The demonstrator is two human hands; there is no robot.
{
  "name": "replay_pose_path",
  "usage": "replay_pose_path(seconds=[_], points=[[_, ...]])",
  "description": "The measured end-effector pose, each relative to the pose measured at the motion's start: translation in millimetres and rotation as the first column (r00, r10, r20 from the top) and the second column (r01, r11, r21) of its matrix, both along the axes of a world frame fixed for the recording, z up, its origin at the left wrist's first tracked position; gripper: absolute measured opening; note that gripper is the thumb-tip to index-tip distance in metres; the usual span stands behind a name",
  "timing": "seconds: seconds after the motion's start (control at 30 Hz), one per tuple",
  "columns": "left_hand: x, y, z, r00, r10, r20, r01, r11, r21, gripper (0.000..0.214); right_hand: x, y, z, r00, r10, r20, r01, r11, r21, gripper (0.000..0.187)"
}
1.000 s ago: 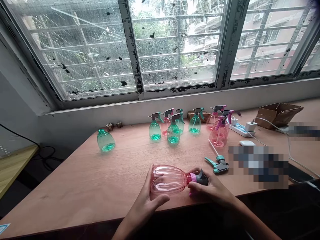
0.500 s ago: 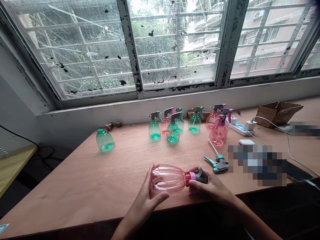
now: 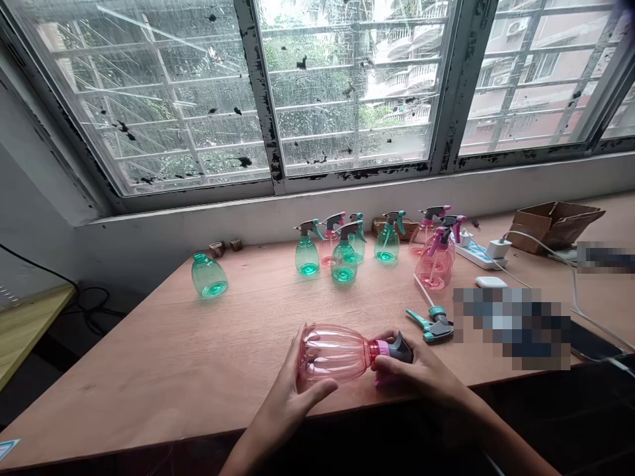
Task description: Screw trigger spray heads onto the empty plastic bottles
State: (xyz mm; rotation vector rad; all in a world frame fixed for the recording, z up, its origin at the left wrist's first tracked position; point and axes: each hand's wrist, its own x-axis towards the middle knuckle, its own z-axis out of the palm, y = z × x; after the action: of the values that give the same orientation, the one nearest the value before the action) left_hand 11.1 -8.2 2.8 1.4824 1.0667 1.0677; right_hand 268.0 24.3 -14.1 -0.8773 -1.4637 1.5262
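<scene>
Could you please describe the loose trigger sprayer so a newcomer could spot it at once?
Find the wooden table below the windows. Just beyond the right hand lies a grey-and-teal trigger sprayer. Unlike those on the spray bottles behind it, this one is detached, its pale tube exposed.

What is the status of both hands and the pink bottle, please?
Left hand cupping base end of pink bottle. Right hand gripping spray head at its neck. Bottle held sideways. Loose teal-grey sprayer lies beyond right hand.

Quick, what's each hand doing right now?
Left hand: holding the base of the pink bottle, cupped around it.
Right hand: closed on its spray head.
</scene>
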Motion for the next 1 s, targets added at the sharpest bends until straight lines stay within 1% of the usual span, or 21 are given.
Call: replay_pose_path(seconds=[0.13,0.27,0.47,0.63,0.77,0.87,1.0], points=[[-0.1,-1.4,2.7,1.000,-0.011,0.002,0.011,1.000,-0.029,0.099,0.6,-0.3,1.6,1.000,-0.018,-0.005,0.018,1.000,-0.014,0.038],[-1.0,-2.8,2.1,1.000,-0.026,0.008,0.026,0.999,-0.043,0.101,1.3,-0.8,1.4,1.000,-0.012,-0.007,0.012,1.000,-0.009,0.037],[-1.3,0.7,-2.4,0.999,-0.013,0.034,0.014,0.999,-0.034,0.096,0.8,0.1,0.6,1.000,-0.021,-0.015,0.021,1.000,0.008,0.037],[-2.2,0.3,-1.7,1.000,-0.029,0.010,0.029,0.999,-0.017,0.101,0.4,0.5,0.9,0.998,-0.029,-0.050,0.028,0.999,-0.015,0.038],[-2.6,-0.6,-1.1,1.000,-0.026,0.003,0.026,0.999,-0.029,0.101,0.1,0.9,0.4,1.000,-0.020,-0.022,0.020,1.000,0.002,0.037],[-1.5,0.3,-0.4,0.999,-0.025,0.028,0.026,0.998,-0.052,0.095,0.3,1.2,0.6,1.000,-0.010,-0.005,0.010,1.000,0.010,0.039],[-0.6,1.0,0.2,1.000,-0.002,0.009,0.002,1.000,-0.008,0.096,0.7,1.8,1.2,0.999,-0.036,-0.007,0.036,0.999,0.015,0.037]])
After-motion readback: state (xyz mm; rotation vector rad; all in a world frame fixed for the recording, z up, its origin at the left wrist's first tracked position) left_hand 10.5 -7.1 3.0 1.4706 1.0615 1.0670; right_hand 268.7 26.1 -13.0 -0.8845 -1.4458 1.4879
